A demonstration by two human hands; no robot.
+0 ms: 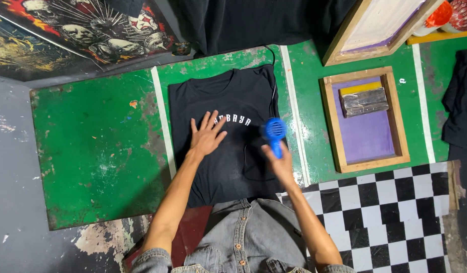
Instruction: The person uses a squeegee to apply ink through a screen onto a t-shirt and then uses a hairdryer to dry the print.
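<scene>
A black T-shirt point(228, 96) with a white printed arc of lettering lies flat on a green board point(97, 151). My left hand point(205, 135) rests open, fingers spread, on the shirt just left of the print. My right hand point(281, 164) grips the handle of a blue hair dryer point(274, 132), its round head held over the right end of the lettering. The dryer's black cord point(273, 91) runs up along the shirt's right edge and loops on the cloth below.
A wooden-framed purple print screen point(367, 134) with a squeegee point(365, 101) lies to the right. Another frame point(380, 25) leans at the top right. Black cloth point(461, 96) lies at the far right, posters point(92, 30) at top left, checkered floor point(390, 212) below.
</scene>
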